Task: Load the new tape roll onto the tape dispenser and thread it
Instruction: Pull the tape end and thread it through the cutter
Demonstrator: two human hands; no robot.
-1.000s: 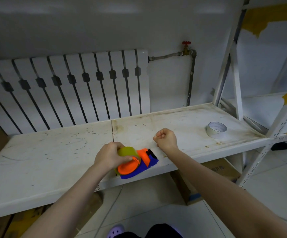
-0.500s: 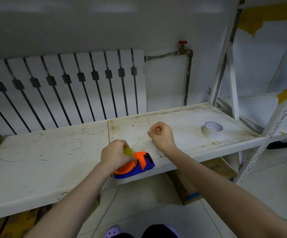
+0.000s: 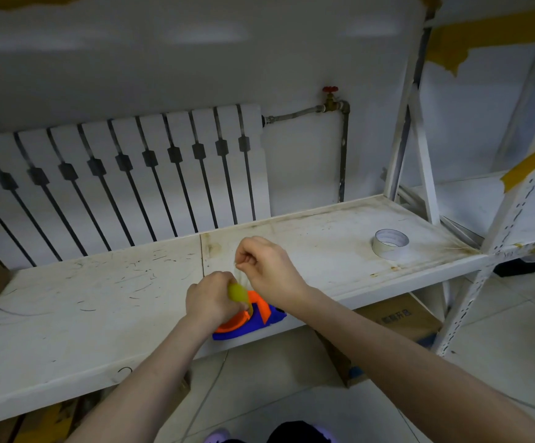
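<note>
orange-blue tape dispenser (image 3: 253, 321) lies lengthwise along shelf (image 3: 68, 314) edge

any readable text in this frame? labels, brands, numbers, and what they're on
Cardboard box under the shelf: dark printed characters on its top, too blurred to read.
Tape dispenser: no marking visible.
Yellow-green tape roll: no print visible.
White tape roll on the shelf: no print visible.
Nothing else carries text.

Yellowish tape roll (image 3: 239, 291) atop orange-blue dispenser (image 3: 253, 319)
</note>
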